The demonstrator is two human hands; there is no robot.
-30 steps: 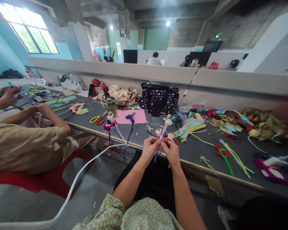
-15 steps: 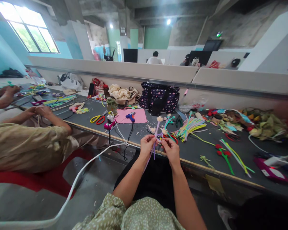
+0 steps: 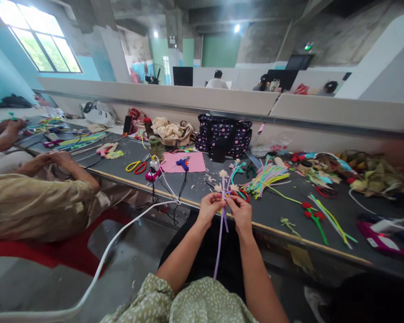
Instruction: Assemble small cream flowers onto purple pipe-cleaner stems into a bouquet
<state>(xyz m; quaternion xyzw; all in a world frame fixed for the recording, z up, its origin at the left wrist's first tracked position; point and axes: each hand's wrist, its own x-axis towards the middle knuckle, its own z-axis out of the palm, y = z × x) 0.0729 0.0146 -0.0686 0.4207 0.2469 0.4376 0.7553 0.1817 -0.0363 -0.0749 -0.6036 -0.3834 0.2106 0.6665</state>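
Both hands meet at the table's front edge around a purple pipe cleaner flower spray (image 3: 219,242). Pale cream blossoms (image 3: 223,173) top its stems, and the long purple ends hang down toward my lap. My left hand (image 3: 209,209) pinches the stems from the left. Opposite it, my right hand (image 3: 241,211) has thumb and finger closed on the same joint, where a bit of yellow shows. Just behind my fingers lie red-handled scissors (image 3: 244,194), partly hidden. A teal and purple pipe cleaner piece (image 3: 235,170) lies beyond the blossoms.
A bundle of coloured pipe cleaners (image 3: 267,177) lies right of my hands, with a red-and-green piece (image 3: 314,217) farther right. Leftward are a blue glue gun (image 3: 182,164) on pink paper (image 3: 199,162) and yellow-and-red scissors (image 3: 137,167). A white cable (image 3: 121,229) crosses beside me; a co-worker (image 3: 37,202) sits left.
The spray has turned more upright between my hands, and its long purple end now hangs straight down. My left fingers have shifted slightly right, closer to my right hand.
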